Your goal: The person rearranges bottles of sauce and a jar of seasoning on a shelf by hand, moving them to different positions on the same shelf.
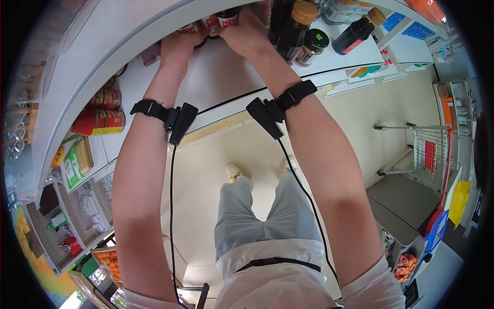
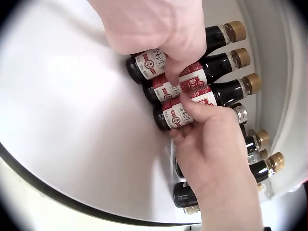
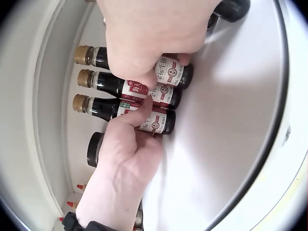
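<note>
Three dark sauce bottles with red and white labels stand side by side on a white shelf (image 1: 231,72). My left hand (image 1: 180,49) (image 2: 154,24) (image 3: 120,154) grips the left end bottle (image 2: 148,65) (image 3: 156,120) from its outer side. Around the right end bottle (image 2: 175,115) (image 3: 171,71) curl the fingers of my right hand (image 1: 247,36) (image 2: 216,144) (image 3: 154,33). Both thumbs lie across the label side, close to the middle bottle (image 2: 193,78) (image 3: 137,89). The hands partly cover all three labels.
More dark bottles (image 1: 298,28) (image 2: 185,195) and a black-lidded jar (image 1: 313,45) stand right of my right hand. Another dark-lidded jar (image 3: 95,149) is beside my left hand. Red cans (image 1: 100,121) stand farther left; a shopping cart (image 1: 429,149) is at right.
</note>
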